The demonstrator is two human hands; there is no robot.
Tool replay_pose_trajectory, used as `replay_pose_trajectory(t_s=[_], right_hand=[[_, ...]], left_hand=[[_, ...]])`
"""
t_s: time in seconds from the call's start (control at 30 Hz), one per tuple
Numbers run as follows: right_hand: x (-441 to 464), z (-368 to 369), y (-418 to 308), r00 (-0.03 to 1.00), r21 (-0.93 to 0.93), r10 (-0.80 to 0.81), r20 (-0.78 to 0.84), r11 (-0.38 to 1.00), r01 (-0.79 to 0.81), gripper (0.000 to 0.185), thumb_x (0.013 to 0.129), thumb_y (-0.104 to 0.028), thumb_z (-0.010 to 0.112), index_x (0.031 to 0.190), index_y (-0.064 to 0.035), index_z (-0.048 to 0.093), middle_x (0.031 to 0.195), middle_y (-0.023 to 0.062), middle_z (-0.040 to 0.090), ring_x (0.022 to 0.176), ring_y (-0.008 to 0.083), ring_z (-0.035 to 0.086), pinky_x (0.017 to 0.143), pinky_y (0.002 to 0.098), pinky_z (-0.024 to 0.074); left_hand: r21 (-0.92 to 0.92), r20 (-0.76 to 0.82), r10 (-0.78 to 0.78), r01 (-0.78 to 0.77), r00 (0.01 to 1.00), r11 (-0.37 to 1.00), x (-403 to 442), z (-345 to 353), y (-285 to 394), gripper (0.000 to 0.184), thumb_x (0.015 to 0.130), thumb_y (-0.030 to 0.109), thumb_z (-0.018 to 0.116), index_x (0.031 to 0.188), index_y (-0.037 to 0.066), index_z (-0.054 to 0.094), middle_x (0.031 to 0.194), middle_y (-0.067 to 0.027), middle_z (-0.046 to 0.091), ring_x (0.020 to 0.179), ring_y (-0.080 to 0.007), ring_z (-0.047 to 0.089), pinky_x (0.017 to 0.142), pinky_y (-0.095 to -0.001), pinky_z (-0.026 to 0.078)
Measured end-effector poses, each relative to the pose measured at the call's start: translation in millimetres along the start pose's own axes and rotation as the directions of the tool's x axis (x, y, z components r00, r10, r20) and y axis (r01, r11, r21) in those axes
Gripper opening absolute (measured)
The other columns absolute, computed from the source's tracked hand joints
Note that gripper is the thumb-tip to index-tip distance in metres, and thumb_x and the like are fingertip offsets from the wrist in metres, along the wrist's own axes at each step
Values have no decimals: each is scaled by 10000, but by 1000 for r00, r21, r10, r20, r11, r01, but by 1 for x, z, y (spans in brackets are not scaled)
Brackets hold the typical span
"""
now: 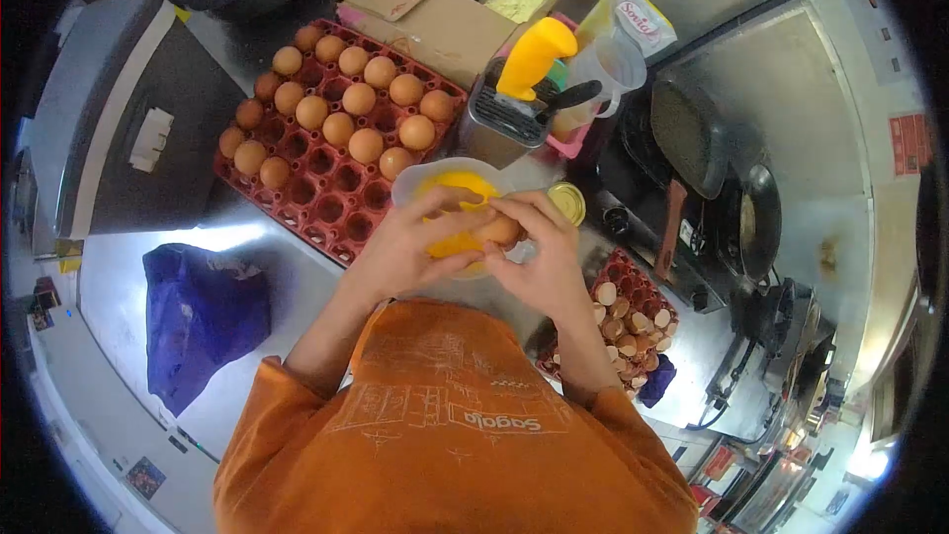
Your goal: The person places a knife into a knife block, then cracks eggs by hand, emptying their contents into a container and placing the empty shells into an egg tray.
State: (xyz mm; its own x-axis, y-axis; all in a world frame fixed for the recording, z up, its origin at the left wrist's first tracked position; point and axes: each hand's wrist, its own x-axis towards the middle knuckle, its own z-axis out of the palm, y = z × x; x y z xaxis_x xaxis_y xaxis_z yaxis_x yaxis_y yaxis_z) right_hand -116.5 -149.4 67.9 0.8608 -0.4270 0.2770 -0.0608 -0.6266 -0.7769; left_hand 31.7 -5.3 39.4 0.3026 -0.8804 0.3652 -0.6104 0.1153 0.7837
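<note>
Between my two hands a brown egg (502, 229) is held above a pale bowl (406, 184). Yellow beaten-looking egg (457, 184) lies inside the bowl, partly covered by my fingers. My left hand (407, 242) curls its fingers and thumb against the egg's left side. On the other side, my right hand (539, 252) grips the egg with thumb and fingertips. Whether the shell is cracked is hidden by the fingers. Just beyond the bowl, a red egg tray (326, 178) carries many whole brown eggs and several bare pockets.
Broken eggshells (628, 331) fill a smaller red tray at right. A round yellowish lid (566, 203) sits beside the bowl. Behind stand a metal container (499, 133) with a yellow-handled tool (534, 59) and a cardboard box (435, 35). Pans (687, 138) rest right; a purple cloth (203, 321) lies left.
</note>
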Motion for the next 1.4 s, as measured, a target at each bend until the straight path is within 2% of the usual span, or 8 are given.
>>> replay_pose_trajectory(t_s=[0.1,0.5,0.87,1.1,1.23,1.3,1.33,1.4], right_hand=[[-2,10,1,979,158,204,-26,967,-197,420,715,-55,768,1115,6,655,997,166,682,827,274,696,738,337,581],[11,3,-3,980,187,178,88,963,-192,355,717,-34,739,1057,42,671,1056,171,672,909,303,696,795,360,583],[0,-6,15,980,-114,83,182,991,-63,370,718,-32,732,1076,-18,641,1113,137,582,1074,344,595,918,413,496],[-7,1,18,996,21,88,-2,996,-88,389,699,-11,750,1066,-37,626,1076,131,610,983,323,633,857,403,519],[-15,9,28,986,98,159,-41,983,-154,381,704,5,780,1049,-38,625,1071,109,632,939,252,660,823,375,528],[-25,25,46,976,488,213,-51,858,-161,420,737,10,816,1096,-39,603,1099,79,634,989,183,654,856,346,537],[-29,30,47,975,488,216,-56,858,-162,420,737,10,816,1096,-39,603,1099,79,634,989,183,654,856,346,537],[-31,39,43,960,789,281,-10,592,-165,481,759,1,838,1154,-38,567,1124,69,627,1048,170,638,910,339,540]], left_hand=[[-31,-19,8,-8,1000,999,2,3,-8,437,743,189,833,1128,48,681,1148,-112,649,1049,-316,658,857,-411,563],[-288,-62,-214,188,975,939,9,3,-13,356,694,20,776,1035,34,671,1076,-99,681,954,-221,694,780,-336,612],[496,205,-96,-19,974,868,8,-9,5,261,736,150,734,986,120,665,1063,-49,606,795,-270,681,631,-379,575],[579,216,34,-156,976,800,15,-12,4,278,738,131,740,1008,125,673,1082,-65,589,895,-250,675,657,-378,587],[324,105,24,-57,994,944,18,-20,8,401,707,75,814,1081,102,674,1129,-93,591,997,-247,655,786,-333,579],[121,47,-29,23,998,992,15,-19,8,439,702,61,845,1104,84,669,1146,-95,595,1023,-232,650,835,-321,568],[-141,27,-155,158,987,977,11,-16,6,457,710,59,859,1121,59,659,1160,-92,598,1044,-210,637,863,-323,551],[-394,47,-278,273,959,878,6,-7,3,476,719,56,874,1139,35,650,1174,-88,601,1066,-187,624,892,-325,533]])
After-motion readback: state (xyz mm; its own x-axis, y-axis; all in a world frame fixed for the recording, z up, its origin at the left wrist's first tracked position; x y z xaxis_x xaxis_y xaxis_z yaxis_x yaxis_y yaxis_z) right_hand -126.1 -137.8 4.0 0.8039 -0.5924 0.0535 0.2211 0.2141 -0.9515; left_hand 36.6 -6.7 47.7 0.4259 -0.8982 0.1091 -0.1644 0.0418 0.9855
